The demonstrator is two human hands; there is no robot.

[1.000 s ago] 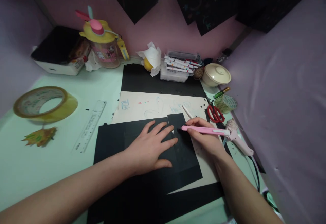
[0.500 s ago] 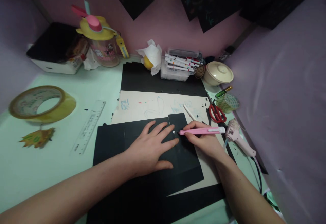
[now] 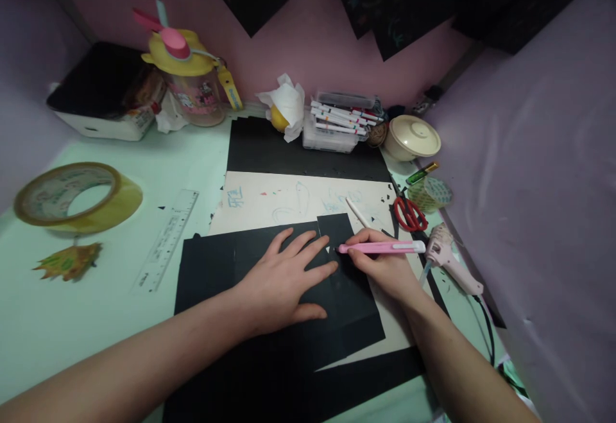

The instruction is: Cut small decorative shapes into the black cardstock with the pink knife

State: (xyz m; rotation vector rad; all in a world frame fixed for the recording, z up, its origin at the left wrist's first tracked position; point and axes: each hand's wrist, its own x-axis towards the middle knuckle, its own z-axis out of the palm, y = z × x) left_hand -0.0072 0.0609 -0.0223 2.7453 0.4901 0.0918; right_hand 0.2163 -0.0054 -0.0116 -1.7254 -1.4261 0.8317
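My left hand (image 3: 286,278) lies flat with spread fingers on a sheet of black paper (image 3: 212,269), pressing it to the desk. Between the thumb and fingers of my right hand (image 3: 385,266) is a slim pink utility knife (image 3: 370,248) with a white end. Its tip meets the black paper just right of my left fingertips. Beside that tip a small white triangle (image 3: 328,250) shows in the paper. Beneath lies a white sheet (image 3: 250,198) with blue pen marks, and a white pen (image 3: 357,211) rests on it behind my right hand.
Left stand a big tape roll (image 3: 128,201), a dry leaf (image 3: 70,261) and a clear ruler (image 3: 166,240). Right are red-handled scissors (image 3: 410,214), a glue gun (image 3: 452,259) and a lidded bowl (image 3: 412,137). A yellow-lidded bottle (image 3: 192,89) and a marker box (image 3: 332,137) line the back.
Hardly anything differs. Both hands and the black paper keep their places, and the knife tip has at most shifted very slightly left; the view has moved a touch.
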